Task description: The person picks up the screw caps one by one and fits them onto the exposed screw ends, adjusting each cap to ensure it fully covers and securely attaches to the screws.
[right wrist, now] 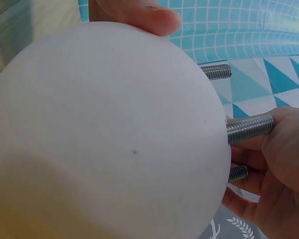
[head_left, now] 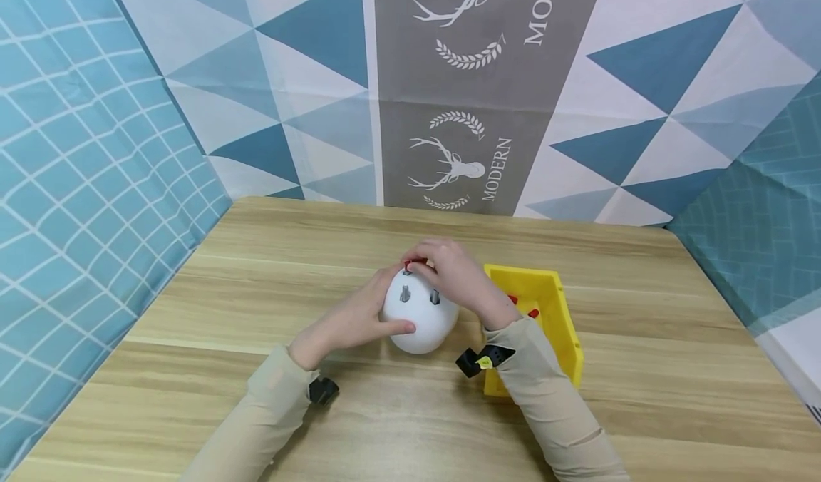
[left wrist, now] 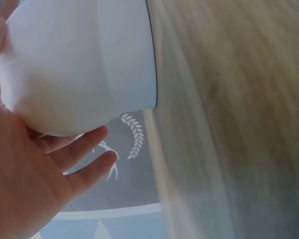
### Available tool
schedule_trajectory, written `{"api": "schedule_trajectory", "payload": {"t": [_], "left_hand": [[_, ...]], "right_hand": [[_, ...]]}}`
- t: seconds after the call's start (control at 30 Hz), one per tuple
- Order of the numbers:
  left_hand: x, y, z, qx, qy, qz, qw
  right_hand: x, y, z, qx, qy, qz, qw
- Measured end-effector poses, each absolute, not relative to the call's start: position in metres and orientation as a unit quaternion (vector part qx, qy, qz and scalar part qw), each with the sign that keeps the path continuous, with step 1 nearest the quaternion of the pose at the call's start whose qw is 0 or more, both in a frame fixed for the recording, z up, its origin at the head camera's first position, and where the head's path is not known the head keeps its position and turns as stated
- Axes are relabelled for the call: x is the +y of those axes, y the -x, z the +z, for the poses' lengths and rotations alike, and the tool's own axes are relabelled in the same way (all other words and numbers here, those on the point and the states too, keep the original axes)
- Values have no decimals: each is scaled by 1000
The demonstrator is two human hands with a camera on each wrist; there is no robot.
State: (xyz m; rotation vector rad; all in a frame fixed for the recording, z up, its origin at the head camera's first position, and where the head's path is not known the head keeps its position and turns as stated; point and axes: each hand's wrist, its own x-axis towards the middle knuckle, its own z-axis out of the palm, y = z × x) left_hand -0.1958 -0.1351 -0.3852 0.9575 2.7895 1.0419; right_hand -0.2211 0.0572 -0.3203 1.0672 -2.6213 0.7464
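Observation:
A white, ball-like body (head_left: 420, 325) with a flat base stands on the wooden table. Threaded metal studs (right wrist: 250, 129) stick out of its upper part. My left hand (head_left: 359, 316) holds it from the left, thumb on the near side and fingers round the far side; in the left wrist view the fingers (left wrist: 79, 149) curve along its curved wall. Over the farthest stud (head_left: 407, 272), my right hand (head_left: 452, 272) pinches a small red piece (head_left: 415, 261), mostly hidden by the fingers. Two other studs are bare.
Just right of the white body is a yellow bin (head_left: 564, 325) with small red pieces (head_left: 534, 313) in it, partly covered by my right forearm. The wooden table (head_left: 673, 339) reaches back to a patterned cloth wall (head_left: 321, 111).

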Motion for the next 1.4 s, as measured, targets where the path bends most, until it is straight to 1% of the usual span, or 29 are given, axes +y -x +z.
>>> {"api": "schedule_trajectory", "payload": {"t": [0.47, 0.97, 1.17, 1.4], "left_hand": [[-133, 196, -384, 898, -296, 325, 16], [-132, 196, -385, 905, -284, 316, 16], [-133, 195, -383, 904, -279, 325, 24], [-134, 195, -385, 907, -275, 318, 22]], "right_hand": [[62, 223, -324, -889, -345, 289, 78], [71, 217, -319, -906, -311, 285, 34], [75, 211, -314, -918, -298, 261, 34], [87, 203, -307, -922, -277, 268, 30]]}}
